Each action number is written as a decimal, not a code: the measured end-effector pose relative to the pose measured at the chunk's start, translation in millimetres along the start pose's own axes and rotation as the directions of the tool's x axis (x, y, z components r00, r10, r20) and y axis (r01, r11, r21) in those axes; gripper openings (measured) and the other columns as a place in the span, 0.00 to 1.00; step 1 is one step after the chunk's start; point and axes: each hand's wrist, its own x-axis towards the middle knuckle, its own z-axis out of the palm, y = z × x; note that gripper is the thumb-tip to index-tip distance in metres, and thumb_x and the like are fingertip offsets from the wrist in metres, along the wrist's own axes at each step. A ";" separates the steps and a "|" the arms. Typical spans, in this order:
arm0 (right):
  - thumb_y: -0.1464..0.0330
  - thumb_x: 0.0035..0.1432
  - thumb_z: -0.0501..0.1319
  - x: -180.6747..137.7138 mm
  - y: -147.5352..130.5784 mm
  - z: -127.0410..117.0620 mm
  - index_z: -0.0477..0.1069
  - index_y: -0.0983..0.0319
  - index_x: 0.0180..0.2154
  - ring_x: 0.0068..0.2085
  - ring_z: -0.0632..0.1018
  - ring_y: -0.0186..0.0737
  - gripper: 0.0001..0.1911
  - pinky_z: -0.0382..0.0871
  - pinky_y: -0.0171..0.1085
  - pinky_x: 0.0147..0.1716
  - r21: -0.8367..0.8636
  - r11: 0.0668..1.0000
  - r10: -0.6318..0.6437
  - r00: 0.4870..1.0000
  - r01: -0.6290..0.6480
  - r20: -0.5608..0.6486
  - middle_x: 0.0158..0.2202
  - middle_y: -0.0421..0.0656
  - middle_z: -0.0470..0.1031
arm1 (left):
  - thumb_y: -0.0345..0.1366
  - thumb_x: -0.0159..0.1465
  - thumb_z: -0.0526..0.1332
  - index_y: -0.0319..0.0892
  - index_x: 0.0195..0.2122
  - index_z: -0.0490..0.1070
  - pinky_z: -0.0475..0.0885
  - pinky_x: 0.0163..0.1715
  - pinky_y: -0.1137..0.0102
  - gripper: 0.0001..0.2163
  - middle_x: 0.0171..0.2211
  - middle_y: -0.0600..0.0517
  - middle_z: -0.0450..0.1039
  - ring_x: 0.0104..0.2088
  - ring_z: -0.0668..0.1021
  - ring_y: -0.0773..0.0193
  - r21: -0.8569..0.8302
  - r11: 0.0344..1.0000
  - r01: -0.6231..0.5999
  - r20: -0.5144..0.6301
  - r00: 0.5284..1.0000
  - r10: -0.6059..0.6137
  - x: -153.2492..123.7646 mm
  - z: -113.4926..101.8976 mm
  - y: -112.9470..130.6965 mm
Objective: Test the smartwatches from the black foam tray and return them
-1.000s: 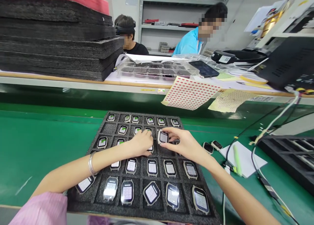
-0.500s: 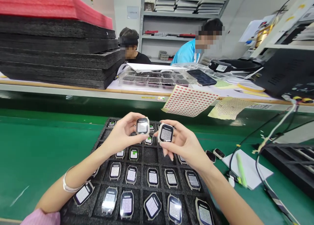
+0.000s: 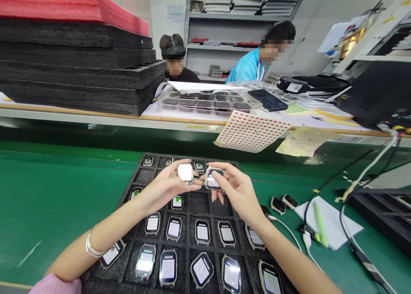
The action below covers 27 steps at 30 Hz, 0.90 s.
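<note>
My left hand (image 3: 168, 179) grips a smartwatch body (image 3: 185, 173) without a strap, its screen glowing white. A second strapless smartwatch (image 3: 211, 180) is held in my right hand (image 3: 231, 185), and the thumb lies over its screen. The two watches are side by side, slightly apart, above a black foam tray (image 3: 188, 232). Square pockets in the tray hold several more watch bodies, such as a lit watch (image 3: 202, 232) with a list on its screen. Some farther watches, like this one (image 3: 177, 202), show green and white blocks. My forearms and hands hide part of the tray.
Two loose watches (image 3: 278, 205) lie right of the tray, near white paper (image 3: 340, 225) with a green pen (image 3: 319, 221) and cables. Behind, a shelf carries stacked black foam (image 3: 73, 75), clear plastic trays (image 3: 205, 101) and a phone (image 3: 268, 100). Two people are beyond it.
My right thumb has moved onto the right watch's screen. Both watches have come slightly lower, and the left screen now looks bright white. The person in black has raised their head.
</note>
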 end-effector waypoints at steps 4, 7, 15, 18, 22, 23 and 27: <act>0.60 0.63 0.57 -2.6 -2.2 -5.5 0.70 0.62 0.49 0.22 0.76 0.36 0.17 0.66 0.32 0.15 0.081 0.997 -0.016 0.998 0.011 0.055 0.32 0.44 0.75 | 0.26 0.53 0.61 0.41 0.52 0.63 0.73 0.36 0.62 0.23 0.40 0.46 0.73 0.36 0.77 0.57 0.077 0.994 -0.083 0.003 0.997 0.083 -3.6 5.0 -2.5; 0.61 0.64 0.56 -6.0 -5.8 -8.9 0.69 0.62 0.52 0.23 0.76 0.38 0.18 0.67 0.33 0.16 0.105 0.994 -0.019 0.997 0.012 0.069 0.31 0.44 0.75 | 0.30 0.57 0.60 0.40 0.52 0.62 0.73 0.35 0.62 0.21 0.40 0.45 0.73 0.36 0.77 0.57 0.103 0.990 -0.092 0.054 0.995 0.087 -5.6 5.5 -3.7; 0.64 0.65 0.56 -14.5 -13.2 -7.7 0.68 0.59 0.53 0.24 0.76 0.38 0.16 0.68 0.34 0.17 0.111 0.993 -0.046 0.996 0.038 0.074 0.36 0.46 0.76 | 0.42 0.64 0.59 0.40 0.54 0.60 0.75 0.31 0.66 0.20 0.33 0.48 0.72 0.32 0.76 0.62 0.273 0.941 -0.200 0.103 0.979 0.178 -8.8 3.8 -6.2; 0.65 0.65 0.56 -16.0 -13.6 -7.3 0.68 0.59 0.54 0.24 0.77 0.38 0.16 0.68 0.34 0.18 0.101 0.994 -0.041 0.995 0.031 0.091 0.33 0.45 0.76 | 0.40 0.64 0.59 0.40 0.55 0.60 0.75 0.31 0.67 0.20 0.33 0.48 0.72 0.33 0.76 0.61 0.259 0.941 -0.220 0.103 0.975 0.199 -11.4 3.7 -5.0; 0.66 0.64 0.58 -16.1 -13.4 -6.9 0.66 0.59 0.55 0.25 0.77 0.39 0.18 0.69 0.34 0.17 0.101 0.994 -0.056 0.993 0.046 0.102 0.31 0.44 0.76 | 0.36 0.62 0.58 0.39 0.58 0.57 0.74 0.37 0.61 0.23 0.37 0.46 0.72 0.39 0.77 0.56 0.115 0.971 -0.207 0.106 0.975 0.195 -17.4 6.0 -1.2; 0.66 0.63 0.58 -15.6 -13.2 -6.7 0.66 0.59 0.55 0.25 0.77 0.39 0.19 0.69 0.34 0.17 0.101 0.994 -0.062 0.993 0.052 0.100 0.31 0.44 0.76 | 0.35 0.61 0.58 0.39 0.58 0.56 0.74 0.39 0.60 0.25 0.37 0.46 0.72 0.40 0.77 0.55 0.086 0.977 -0.197 0.101 0.977 0.188 -19.3 7.0 -0.2; 0.64 0.60 0.61 -13.4 -12.5 -3.8 0.68 0.59 0.52 0.22 0.76 0.38 0.18 0.68 0.33 0.15 0.073 0.996 -0.051 0.996 0.046 0.078 0.30 0.43 0.76 | 0.28 0.56 0.58 0.40 0.60 0.52 0.72 0.41 0.61 0.29 0.40 0.47 0.72 0.42 0.76 0.57 0.084 0.987 -0.138 0.074 0.988 0.132 -26.9 9.3 0.8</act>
